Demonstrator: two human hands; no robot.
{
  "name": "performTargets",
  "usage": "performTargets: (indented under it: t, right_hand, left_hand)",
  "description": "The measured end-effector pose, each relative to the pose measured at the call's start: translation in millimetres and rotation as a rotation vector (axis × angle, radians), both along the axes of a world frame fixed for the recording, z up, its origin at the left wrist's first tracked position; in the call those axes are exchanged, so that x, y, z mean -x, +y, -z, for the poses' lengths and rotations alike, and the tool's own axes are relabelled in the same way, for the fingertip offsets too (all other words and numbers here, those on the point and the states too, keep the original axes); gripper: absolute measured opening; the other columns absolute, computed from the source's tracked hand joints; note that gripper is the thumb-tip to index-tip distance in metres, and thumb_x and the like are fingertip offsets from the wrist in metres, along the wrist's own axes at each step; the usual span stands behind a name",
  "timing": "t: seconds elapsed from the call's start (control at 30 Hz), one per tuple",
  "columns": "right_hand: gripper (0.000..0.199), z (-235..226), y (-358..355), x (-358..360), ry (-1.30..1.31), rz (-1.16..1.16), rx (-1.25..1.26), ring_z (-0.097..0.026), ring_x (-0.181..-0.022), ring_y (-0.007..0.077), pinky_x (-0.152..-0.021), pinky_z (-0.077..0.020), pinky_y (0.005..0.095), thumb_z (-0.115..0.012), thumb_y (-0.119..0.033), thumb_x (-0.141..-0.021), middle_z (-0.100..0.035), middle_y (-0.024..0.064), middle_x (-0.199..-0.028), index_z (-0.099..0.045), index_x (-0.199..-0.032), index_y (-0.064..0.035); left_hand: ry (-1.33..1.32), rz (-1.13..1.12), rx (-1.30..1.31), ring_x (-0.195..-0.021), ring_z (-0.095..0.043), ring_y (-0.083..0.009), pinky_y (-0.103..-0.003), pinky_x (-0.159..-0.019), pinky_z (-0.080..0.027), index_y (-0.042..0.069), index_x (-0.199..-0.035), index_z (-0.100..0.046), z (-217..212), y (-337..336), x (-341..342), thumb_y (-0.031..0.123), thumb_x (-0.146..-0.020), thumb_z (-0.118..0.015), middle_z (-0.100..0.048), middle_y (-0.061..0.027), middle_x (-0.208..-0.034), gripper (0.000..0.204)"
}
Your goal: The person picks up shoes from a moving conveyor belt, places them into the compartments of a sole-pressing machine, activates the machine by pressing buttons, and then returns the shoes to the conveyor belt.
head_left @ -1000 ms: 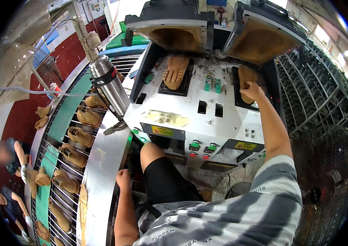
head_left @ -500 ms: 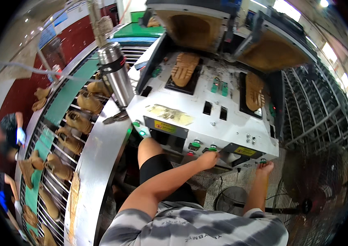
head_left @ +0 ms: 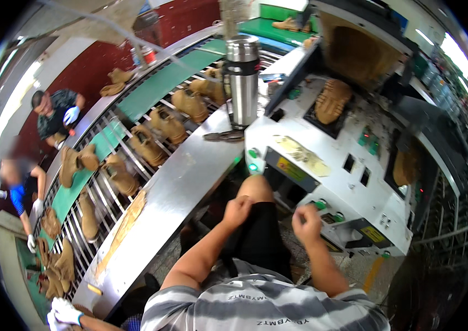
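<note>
Head view: left hand [head_left: 238,209] loosely curled on knee, right hand [head_left: 307,222] loosely fisted near green button [head_left: 320,205], both empty; button likely rigid, for fingertip pressing.

Bright overhead light, steel glare, heavy fisheye edge bending.
</note>
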State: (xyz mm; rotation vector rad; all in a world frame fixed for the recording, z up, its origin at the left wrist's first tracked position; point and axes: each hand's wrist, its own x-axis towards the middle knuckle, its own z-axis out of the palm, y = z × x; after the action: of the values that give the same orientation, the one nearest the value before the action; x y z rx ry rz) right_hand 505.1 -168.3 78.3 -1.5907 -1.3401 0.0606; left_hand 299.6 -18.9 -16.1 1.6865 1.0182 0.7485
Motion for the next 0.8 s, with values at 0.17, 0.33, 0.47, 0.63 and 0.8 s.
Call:
performTargets:
  t: [0.17, 0.33, 0.47, 0.63, 0.8]
  right_hand:
    - [0.048, -69.6, 166.1, -101.2, -0.220, 0.232, -0.116, -0.052, -0.111, 0.0341, -0.099, -0.0389, 0.0421, -0.071, -0.011, -0.075, -0.056, 0.0173, -0.116, -0.052, -0.119, -0.0014]
    - [0.087, -130.0, 276.9, -174.6, -0.482, 0.730, 0.624, -0.040, -0.128, 0.0447, -0.100, -0.0398, 0.0530, -0.062, -0.062, -0.079, -0.036, 0.0235, -0.143, -0.032, -0.146, -0.0151]
    - [0.101, -96.7, 319.3, -254.5, -0.221, 0.723, 0.784, -0.030, -0.137, 0.0422, -0.110, -0.0296, 0.0485, -0.066, -0.054, -0.068, -0.030, 0.0296, -0.148, -0.024, -0.150, -0.0105]
    - [0.109, -126.3, 333.0, -305.5, -0.085, 0.591, 0.665, -0.041, -0.131, 0.0377, -0.105, -0.0360, 0.0393, -0.070, -0.031, -0.053, -0.042, 0.0299, -0.139, -0.026, -0.147, 0.0024]
    - [0.102, -117.8, 293.6, -320.2, -0.257, 0.617, 0.258, -0.046, -0.125, 0.0382, -0.104, -0.0389, 0.0418, -0.076, -0.036, -0.066, -0.043, 0.0264, -0.138, -0.028, -0.144, 0.0073]
  left_hand:
    - [0.168, -0.597, -0.116, -0.067, -0.064, -0.0288, -0.038, -0.064, -0.049, -0.001, -0.082, -0.066, -3.0, 14.1, 174.8, 0.028, -0.096, -0.051, -0.065, -0.0178, -0.072, 0.035]
    - [-0.002, -0.904, 0.066, -0.060, -0.060, -0.0249, -0.036, -0.060, -0.047, 0.000, -0.078, -0.065, 43.5, -26.5, 267.8, 0.023, -0.094, -0.052, -0.062, -0.0159, -0.066, 0.031]
    - [0.374, -0.825, -0.335, -0.058, -0.058, -0.0300, -0.038, -0.056, -0.046, 0.005, -0.068, -0.062, 16.5, -20.9, 245.7, 0.024, -0.088, -0.061, -0.059, -0.0142, -0.062, 0.028]
    - [0.397, -0.819, -0.287, -0.056, -0.057, -0.0308, -0.039, -0.054, -0.045, 0.004, -0.066, -0.062, -0.2, -15.4, 244.9, 0.022, -0.086, -0.064, -0.057, -0.0131, -0.059, 0.027]
    - [0.368, -0.845, -0.376, -0.055, -0.056, -0.0301, -0.040, -0.052, -0.045, 0.005, -0.061, -0.058, -7.3, -14.9, 244.6, 0.021, -0.083, -0.067, -0.055, -0.0120, -0.057, 0.029]
